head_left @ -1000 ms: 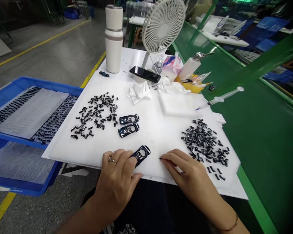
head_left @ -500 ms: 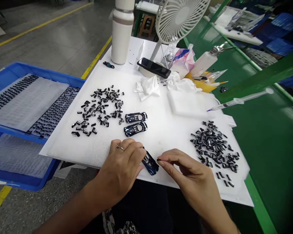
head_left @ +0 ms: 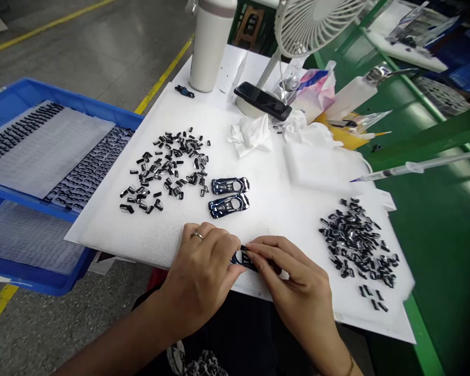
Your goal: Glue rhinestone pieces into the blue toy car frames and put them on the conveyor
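L hand (head_left: 198, 277) (ring on one finger) clenched around one end of glossy blk/blue car-body-shaped piece (head_left: 243, 257), near front edge of white foam sheet (head_left: 149, 230). Piece mostly hidden by fingers. R hand (head_left: 293, 277) closed on same piece, thumb + index tips (head_left: 249, 246) pressed at its other end; can't tell if a small part is pinched betw. them.

Two more car-body pieces (head_left: 230, 186) lie on foam, one just above the other, well apart from hands. Small blk clips in loose pile L of them (head_left: 164, 172); 2nd pile of shinier clips (head_left: 354, 243) on R of foam, nearer R hand.

Blue tray (head_left: 62, 99) w/ rows of blk parts on white sheets just L of foam. Green tabletop (head_left: 434, 250) under foam's R side; syringe (head_left: 415, 168) lies across foam's R edge. Far end: white tumbler (head_left: 210, 47), desk fan (head_left: 317, 21), phone (head_left: 262, 101), crumpled tissue (head_left: 251, 134).
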`<state>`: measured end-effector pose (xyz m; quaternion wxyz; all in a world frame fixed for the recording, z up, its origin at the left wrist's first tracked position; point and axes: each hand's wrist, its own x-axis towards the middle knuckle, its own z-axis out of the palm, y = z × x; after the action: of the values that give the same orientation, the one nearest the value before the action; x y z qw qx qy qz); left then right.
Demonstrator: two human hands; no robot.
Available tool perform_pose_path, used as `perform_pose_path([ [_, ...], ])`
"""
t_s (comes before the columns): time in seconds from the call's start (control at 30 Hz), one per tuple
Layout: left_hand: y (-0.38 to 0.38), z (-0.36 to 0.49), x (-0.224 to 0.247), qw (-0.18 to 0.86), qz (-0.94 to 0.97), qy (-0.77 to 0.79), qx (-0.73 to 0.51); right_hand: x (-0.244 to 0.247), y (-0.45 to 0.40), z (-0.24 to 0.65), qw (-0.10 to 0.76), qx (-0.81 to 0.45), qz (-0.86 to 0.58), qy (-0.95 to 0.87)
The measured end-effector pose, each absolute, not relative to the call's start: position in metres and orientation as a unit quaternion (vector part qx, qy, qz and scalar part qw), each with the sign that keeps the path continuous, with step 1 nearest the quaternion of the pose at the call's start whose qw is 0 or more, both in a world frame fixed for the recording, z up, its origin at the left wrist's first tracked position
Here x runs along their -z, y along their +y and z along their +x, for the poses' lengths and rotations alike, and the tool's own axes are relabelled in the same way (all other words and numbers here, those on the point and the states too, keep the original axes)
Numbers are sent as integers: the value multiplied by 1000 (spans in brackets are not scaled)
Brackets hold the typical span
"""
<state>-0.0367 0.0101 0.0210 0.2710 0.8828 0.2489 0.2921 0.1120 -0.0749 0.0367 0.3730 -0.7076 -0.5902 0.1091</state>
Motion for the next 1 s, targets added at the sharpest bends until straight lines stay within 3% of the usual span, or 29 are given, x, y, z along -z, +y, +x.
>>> perform_pose_path([
  [0.33,10,-36,-22,282,878,249,-294,-42,-69,119,329,-114,-686,-638],
  [0.67,13,-38,-21,280,890,214,-291,-59,-48,138,171,-273,-680,-659],
  [0.77,12,-41,-21,291,882,205,-307,-59,-54,137,213,-278,-678,-646],
  [0.9,-2,-46,-28,353,808,239,-407,-60,-71,127,360,-241,-698,-571],
  [1.0,-18,-45,-34,438,754,290,-395,-59,-84,114,462,-187,-693,-521],
])
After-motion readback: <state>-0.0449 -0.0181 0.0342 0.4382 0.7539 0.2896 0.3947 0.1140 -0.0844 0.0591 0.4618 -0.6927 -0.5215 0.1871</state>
